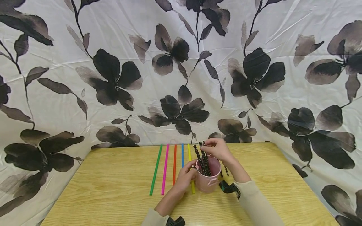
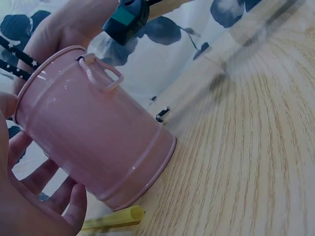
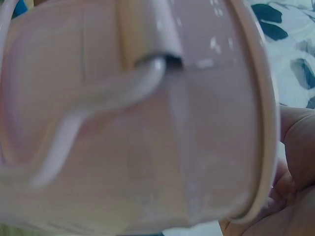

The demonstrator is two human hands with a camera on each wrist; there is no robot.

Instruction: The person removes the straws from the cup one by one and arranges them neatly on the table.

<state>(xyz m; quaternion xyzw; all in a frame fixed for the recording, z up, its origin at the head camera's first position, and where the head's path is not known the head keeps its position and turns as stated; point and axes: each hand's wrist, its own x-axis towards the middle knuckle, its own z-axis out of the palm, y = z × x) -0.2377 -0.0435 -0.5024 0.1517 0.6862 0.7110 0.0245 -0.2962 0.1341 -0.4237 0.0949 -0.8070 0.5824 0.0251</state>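
Observation:
A pink metal bucket (image 1: 207, 183) with small side handles stands upright on the table, holding several black patterned straws (image 1: 205, 163) that lean inside it. My left hand (image 1: 185, 179) grips the bucket at its left side, the thumb by the rim and the fingers around the wall. Above the rim, my right hand (image 1: 219, 150) pinches a black straw near its top end. In the left wrist view, star and dot prints show on the straws (image 2: 19, 56). The bucket's wall (image 3: 206, 137) fills most of the right wrist view, so the right fingertips are hidden there.
Green (image 1: 156, 169), pink (image 1: 165, 169), red (image 1: 174, 166), blue (image 1: 182, 155) and yellow (image 1: 193, 188) straws lie in a row left of and beside the bucket. More black straws (image 1: 227, 171) lie to its right. A floral cloth (image 1: 175, 78) hangs behind the wooden table (image 1: 107, 185).

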